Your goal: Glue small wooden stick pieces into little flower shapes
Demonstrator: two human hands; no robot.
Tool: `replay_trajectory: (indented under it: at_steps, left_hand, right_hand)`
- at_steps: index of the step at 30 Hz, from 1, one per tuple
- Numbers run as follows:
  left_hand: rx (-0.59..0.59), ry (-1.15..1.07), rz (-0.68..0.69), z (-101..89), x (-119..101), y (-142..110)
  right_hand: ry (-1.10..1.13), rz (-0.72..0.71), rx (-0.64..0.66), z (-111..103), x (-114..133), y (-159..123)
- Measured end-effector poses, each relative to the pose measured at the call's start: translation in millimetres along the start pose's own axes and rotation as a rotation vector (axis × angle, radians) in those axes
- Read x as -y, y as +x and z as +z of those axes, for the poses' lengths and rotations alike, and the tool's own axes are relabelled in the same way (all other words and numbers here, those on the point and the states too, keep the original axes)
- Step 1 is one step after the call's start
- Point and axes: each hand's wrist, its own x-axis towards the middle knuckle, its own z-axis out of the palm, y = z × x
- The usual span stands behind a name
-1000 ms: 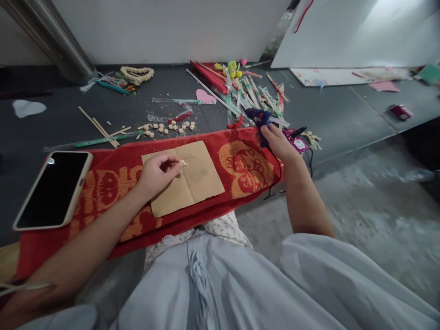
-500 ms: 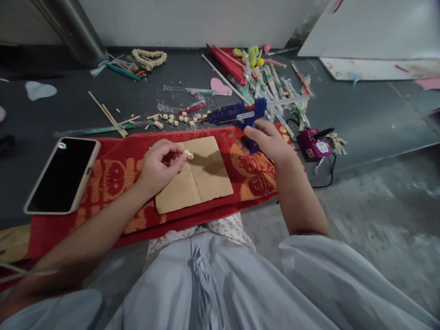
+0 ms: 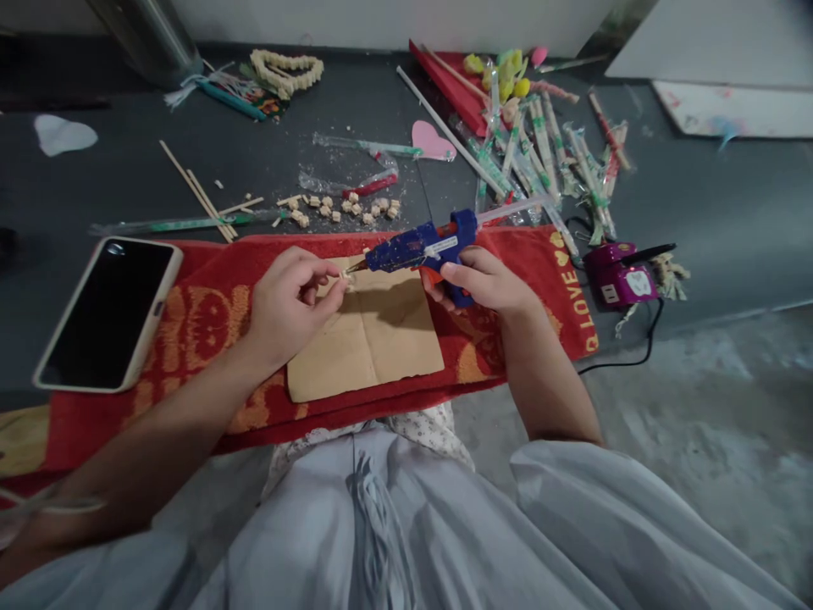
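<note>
Between thumb and fingertips, my left hand [image 3: 293,307] pinches a small pale piece made of short wooden sticks [image 3: 346,278], partly hidden by the fingers. My right hand [image 3: 486,282] is wrapped round the handle of a blue hot glue gun [image 3: 406,246], fingers by its orange trigger. The nozzle points left and meets or nearly touches the pale piece; I cannot tell if glue is flowing. A clear glue stick [image 3: 514,208] sticks out of the gun's back. Below both hands lies a creased brown cardboard sheet [image 3: 381,339] on a red patterned towel [image 3: 209,326].
Several similar small stick pieces [image 3: 352,206] lie behind the towel. A phone [image 3: 109,313] rests at left. Wrapped stick bundles [image 3: 559,152], a pink paper heart [image 3: 434,141] and a heart-shaped stick frame [image 3: 287,73] lie farther back. A purple power socket [image 3: 619,275] with a cord stands at right.
My right hand has brought the glue gun left and down, from above the loose pieces to the piece in my left hand. The left hand has barely moved; the view has shifted slightly.
</note>
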Motion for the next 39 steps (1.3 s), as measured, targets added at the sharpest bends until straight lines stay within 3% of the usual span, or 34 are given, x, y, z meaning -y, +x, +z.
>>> replay_trajectory:
  at_steps: [14, 39]
  left_hand:
    - [0.008, 0.058, 0.026, -1.4, -1.0, -0.5]
    - [0.024, 0.07, 0.006, -2.7, -1.0, -1.2]
  right_hand:
    - [-0.061, -0.088, 0.06, 0.8, 3.4, -0.5]
    - [-0.077, -0.086, 0.057, -0.5, 1.7, -1.8]
